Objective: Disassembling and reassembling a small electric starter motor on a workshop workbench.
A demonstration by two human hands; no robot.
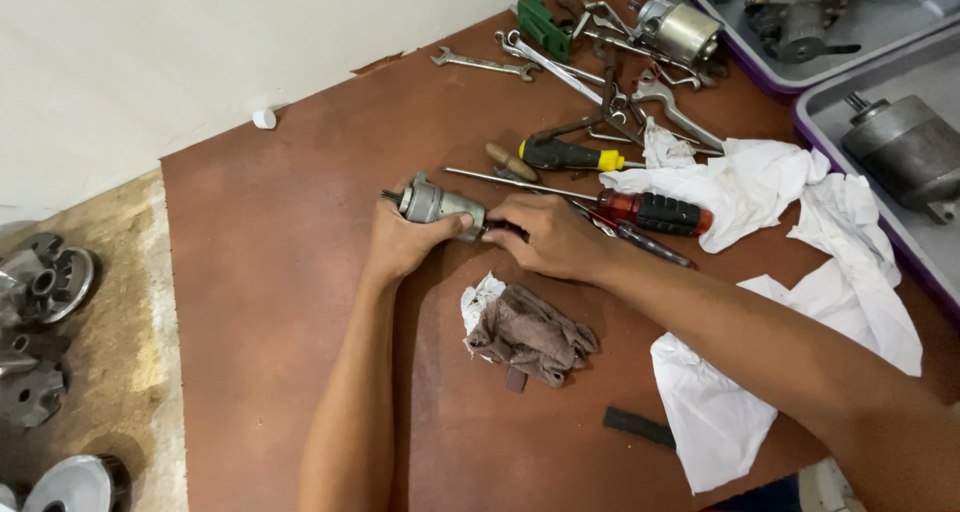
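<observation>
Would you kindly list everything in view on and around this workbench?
Small motor: one, grey metal, held at bench centre.
Screwdrivers: two, red-black handle, black-yellow handle, right of the hands.
Wrenches and pliers: several, steel, a pile at the back.
Brown rag: one, below the hands.
White cloths: several, right.
Trays: two, grey with purple rims, holding motor parts, top right.
Metal parts: several, grey, floor at left.
Left hand: grips the motor.
Right hand: at the motor's end.
</observation>
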